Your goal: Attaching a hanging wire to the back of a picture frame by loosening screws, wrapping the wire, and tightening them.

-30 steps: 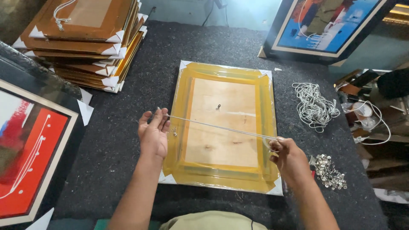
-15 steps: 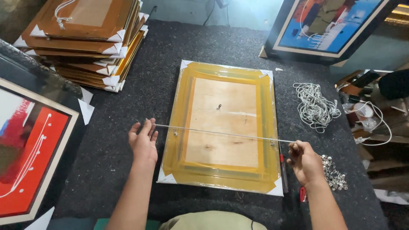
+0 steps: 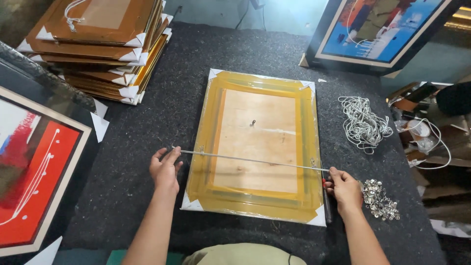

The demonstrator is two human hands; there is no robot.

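1. Cord (image 3: 252,160) was stretched taut across the back of the yellow-wrapped frame (image 3: 257,147), which lay face down on the dark felt table (image 3: 147,122).
2. Head view: the left hand (image 3: 166,170) pinched one end just off the frame's left edge; the right hand (image 3: 345,189) closed around the other end beside a dark tool (image 3: 327,211).
3. Small rings sat near both edges; I judged the cord not yet tied, and I couldn't tell whether it was threaded.
4. Spare cord (image 3: 363,122) and metal hardware (image 3: 380,200) waited nearby.

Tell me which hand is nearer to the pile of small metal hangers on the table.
Right. The right hand lies just beside the hangers, at the frame's right edge. The left hand is across the frame, at its left edge, holding the cord's other end.
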